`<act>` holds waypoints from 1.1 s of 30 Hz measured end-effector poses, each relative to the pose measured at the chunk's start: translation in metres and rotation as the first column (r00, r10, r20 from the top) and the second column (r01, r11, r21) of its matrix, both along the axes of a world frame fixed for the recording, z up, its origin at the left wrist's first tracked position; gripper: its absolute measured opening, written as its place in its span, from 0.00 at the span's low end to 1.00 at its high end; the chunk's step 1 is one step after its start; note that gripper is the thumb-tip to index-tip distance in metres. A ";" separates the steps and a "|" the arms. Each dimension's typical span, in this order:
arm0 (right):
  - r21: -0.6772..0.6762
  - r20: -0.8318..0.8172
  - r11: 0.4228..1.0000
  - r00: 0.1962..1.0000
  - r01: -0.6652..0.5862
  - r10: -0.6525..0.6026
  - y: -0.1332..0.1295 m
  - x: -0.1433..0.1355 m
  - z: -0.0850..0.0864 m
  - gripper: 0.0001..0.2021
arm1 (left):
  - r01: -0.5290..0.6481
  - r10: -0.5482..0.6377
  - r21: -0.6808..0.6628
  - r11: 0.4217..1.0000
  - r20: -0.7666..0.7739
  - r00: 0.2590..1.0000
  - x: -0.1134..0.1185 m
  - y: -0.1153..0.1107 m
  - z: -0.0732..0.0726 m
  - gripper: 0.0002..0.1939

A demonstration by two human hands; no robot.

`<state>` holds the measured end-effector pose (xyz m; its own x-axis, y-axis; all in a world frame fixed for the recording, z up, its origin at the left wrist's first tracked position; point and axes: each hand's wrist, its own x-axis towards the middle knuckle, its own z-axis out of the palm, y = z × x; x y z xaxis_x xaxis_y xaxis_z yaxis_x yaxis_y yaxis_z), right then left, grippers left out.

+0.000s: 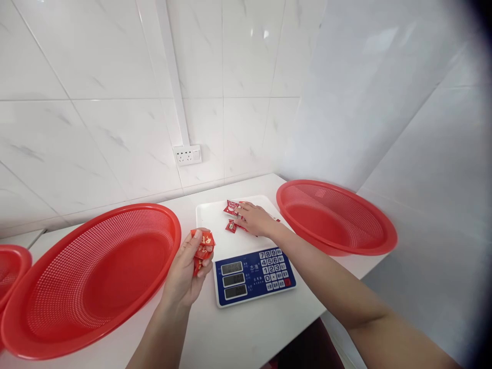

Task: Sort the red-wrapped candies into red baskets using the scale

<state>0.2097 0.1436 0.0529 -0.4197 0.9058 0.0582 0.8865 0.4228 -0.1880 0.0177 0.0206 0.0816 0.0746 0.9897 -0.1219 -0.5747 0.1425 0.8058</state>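
Note:
My left hand (pixel 188 269) is closed round several small red snack packets (pixel 203 245) with yellowish print, held just in front of the scale's left side. More red packets (pixel 231 207) lie on the white pan (pixel 211 220) of a digital scale (pixel 253 277). Over these reaches my right hand (pixel 254 219), fingers stretched out and touching some of them. The hand hides part of the pile, and whether any packet is gripped beneath it is hard to see. A blue panel with number keys and three small displays faces me.
To the left stands a large red mesh basket (pixel 175 225), with part of another red basket (pixel 23 253) beyond it. A third red basket (pixel 390 238) sits at the table's right edge. Behind the white table (pixel 249 328) is a tiled wall with a socket (pixel 187 155).

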 end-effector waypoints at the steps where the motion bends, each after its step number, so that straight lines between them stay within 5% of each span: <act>1: -0.015 0.014 1.000 1.000 -0.010 0.010 0.001 0.001 0.000 0.20 | 0.000 0.000 0.003 1.000 0.001 1.000 0.000 0.000 0.000 0.16; 16: -0.024 0.013 0.998 0.998 -0.060 0.060 0.022 -0.017 -0.003 0.26 | 0.013 -0.013 0.000 1.000 -0.012 1.000 0.000 -0.001 0.001 0.15; 33: -0.018 0.021 0.995 0.995 -0.097 0.097 0.022 -0.027 0.003 0.18 | 0.021 -0.021 0.010 1.000 -0.007 1.000 -0.001 -0.001 0.000 0.14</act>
